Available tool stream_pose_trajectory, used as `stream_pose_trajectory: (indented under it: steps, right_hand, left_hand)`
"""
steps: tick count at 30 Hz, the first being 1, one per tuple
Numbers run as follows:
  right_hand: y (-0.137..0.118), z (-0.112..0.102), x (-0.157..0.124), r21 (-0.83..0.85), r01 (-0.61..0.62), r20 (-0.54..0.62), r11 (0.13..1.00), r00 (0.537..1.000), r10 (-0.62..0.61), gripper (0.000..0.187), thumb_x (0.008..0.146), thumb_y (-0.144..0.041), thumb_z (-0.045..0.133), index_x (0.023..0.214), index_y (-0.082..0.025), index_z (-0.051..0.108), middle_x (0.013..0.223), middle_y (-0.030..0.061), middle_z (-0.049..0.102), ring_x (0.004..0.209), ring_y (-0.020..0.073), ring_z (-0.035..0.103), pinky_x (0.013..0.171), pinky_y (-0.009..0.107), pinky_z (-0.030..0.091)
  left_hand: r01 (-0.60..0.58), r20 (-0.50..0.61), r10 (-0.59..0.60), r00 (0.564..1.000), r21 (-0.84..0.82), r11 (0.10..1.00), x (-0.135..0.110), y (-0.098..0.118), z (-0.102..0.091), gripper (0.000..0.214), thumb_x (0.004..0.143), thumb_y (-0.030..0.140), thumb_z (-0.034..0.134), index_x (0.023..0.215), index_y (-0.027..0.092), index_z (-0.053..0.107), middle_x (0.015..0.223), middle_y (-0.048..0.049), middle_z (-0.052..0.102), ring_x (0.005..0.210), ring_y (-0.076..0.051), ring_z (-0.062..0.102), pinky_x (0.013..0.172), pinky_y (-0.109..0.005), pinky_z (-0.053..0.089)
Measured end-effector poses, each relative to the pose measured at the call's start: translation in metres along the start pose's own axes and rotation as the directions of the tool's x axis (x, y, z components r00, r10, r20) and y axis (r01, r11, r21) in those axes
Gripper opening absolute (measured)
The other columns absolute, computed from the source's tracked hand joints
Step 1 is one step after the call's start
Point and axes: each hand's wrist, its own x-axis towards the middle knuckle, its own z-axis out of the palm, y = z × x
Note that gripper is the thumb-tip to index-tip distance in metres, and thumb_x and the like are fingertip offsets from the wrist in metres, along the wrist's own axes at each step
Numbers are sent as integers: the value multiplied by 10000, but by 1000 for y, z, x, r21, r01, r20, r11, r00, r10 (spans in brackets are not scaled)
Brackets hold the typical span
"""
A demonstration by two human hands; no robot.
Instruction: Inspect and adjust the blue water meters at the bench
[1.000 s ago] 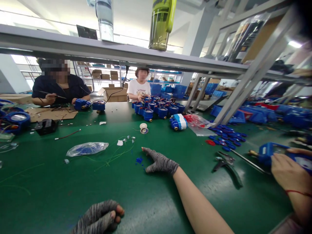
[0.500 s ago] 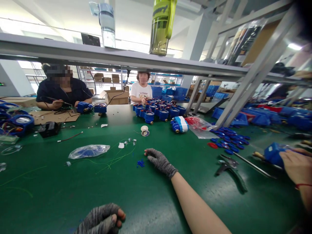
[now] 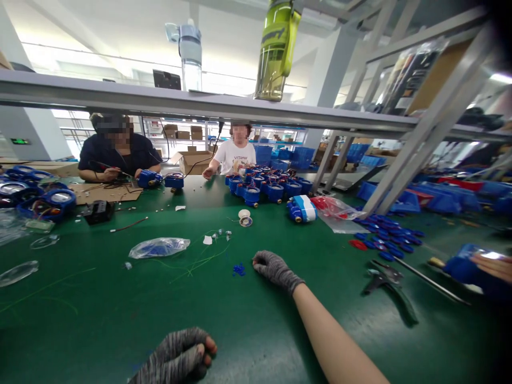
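In grey knitted fingerless gloves, both my hands are low over the green table. My right hand [image 3: 276,272] lies just right of a small pile of tiny blue parts [image 3: 239,269], apart from it. Its fingers are bent together, and whatever is between the tips cannot be made out. Close to the front edge of the view is my left hand [image 3: 180,352], thumb pressed to curled fingers; anything it holds is hidden. A clear bag with blue contents [image 3: 160,248] and thin green strands [image 3: 192,265] lie beyond my hands.
A wire spool [image 3: 245,218], a blue meter with a white band [image 3: 302,208] and several blue meters [image 3: 264,186] stand farther back. At right lie green-handled pliers [image 3: 394,290], a metal rod [image 3: 432,281] and blue rings [image 3: 388,234]. Another person's hand [image 3: 494,264] holds a blue unit. Two people sit opposite.
The view has shifted, so most things sit farther right and lower. My right hand's fingers have drawn in closer together. The person opposite in white has stretched a hand out sideways.
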Motion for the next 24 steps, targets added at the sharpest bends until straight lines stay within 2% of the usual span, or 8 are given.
stream_pose_trajectory:
  steps: [4, 8, 15, 20, 24]
  right_hand:
    - [-8, 7, 4, 64, -4, 20, 998, 1000, 3, 269, 812, -294, 536, 1006, -166, 671, 1026, 73, 689, 935, 197, 634, 853, 331, 505]
    - [-18, 21, 2, 156, 17, 11, 988, 1000, -19, 376, 793, -270, 549, 1147, -178, 641, 1135, 74, 668, 1015, 201, 628, 918, 357, 502]
    - [-25, 39, -3, -14, 80, -151, 997, 985, -81, 368, 796, -172, 486, 1107, -169, 682, 1161, 92, 651, 1112, 219, 573, 1037, 404, 423]
    - [-30, 39, -6, -77, 67, -157, 995, 985, -79, 354, 799, -150, 480, 1072, -176, 704, 1131, 92, 659, 1097, 214, 571, 1027, 381, 421]
    - [-31, 39, -9, -69, 115, -168, 991, 978, -125, 341, 819, -177, 480, 1073, -191, 707, 1110, 79, 663, 1075, 206, 569, 1016, 374, 423]
  left_hand:
    - [-44, -4, 44, 999, -12, 999, 1, 2, 2, 462, 788, 527, 680, 1052, 148, 693, 1093, -164, 677, 979, -282, 618, 894, -410, 475]
    - [-60, 19, 61, 998, -43, 997, 2, 4, 5, 492, 766, 531, 702, 1040, 123, 690, 1078, -181, 674, 976, -297, 614, 892, -438, 462]
    - [-99, 57, 100, 993, -27, 995, 4, 7, 7, 475, 775, 518, 693, 1005, 102, 705, 987, -169, 677, 899, -258, 601, 815, -380, 460]
    - [-112, 59, 114, 992, -41, 993, 2, 10, 9, 460, 768, 506, 703, 994, 105, 710, 994, -163, 670, 901, -255, 597, 821, -378, 460]
    - [-107, 57, 110, 992, -39, 993, 1, 11, 9, 468, 770, 510, 701, 1000, 103, 707, 1014, -174, 669, 919, -265, 599, 834, -395, 460]
